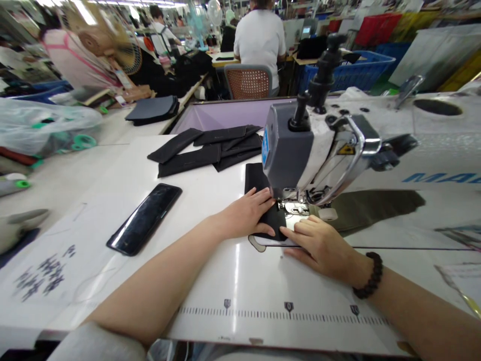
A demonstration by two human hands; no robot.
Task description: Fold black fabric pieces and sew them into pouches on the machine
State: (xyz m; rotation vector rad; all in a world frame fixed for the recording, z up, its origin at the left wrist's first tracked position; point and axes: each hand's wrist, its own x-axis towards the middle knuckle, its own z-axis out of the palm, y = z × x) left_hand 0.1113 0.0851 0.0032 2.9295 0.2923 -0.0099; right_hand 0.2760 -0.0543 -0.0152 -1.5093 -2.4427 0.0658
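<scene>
Blk cloth [277, 223] is being held flat on the white tabletop [210, 281], partly under the head of the sewing mach. [287, 150], just L of the presser foot [296, 207]! By the LH [248, 213] it's being pressed from above, fingers spread, nothing being pinched. By the RH [319, 245] its near R corner is being touched w/ the forefinger; the thumb's being held apart, lower down; other fingers are being bent, & whether anything's being gripped by those can't be told. On the R wrist a dark beaded bracelet [370, 276] is being worn. Past the LH, overlapping blk strips [191, 158] are being seen in a loose pile. Off L, a phone [145, 219] is being seen, well apart from both hands. Olive cloth [376, 210] is being overhung by the mach. arm.
</scene>
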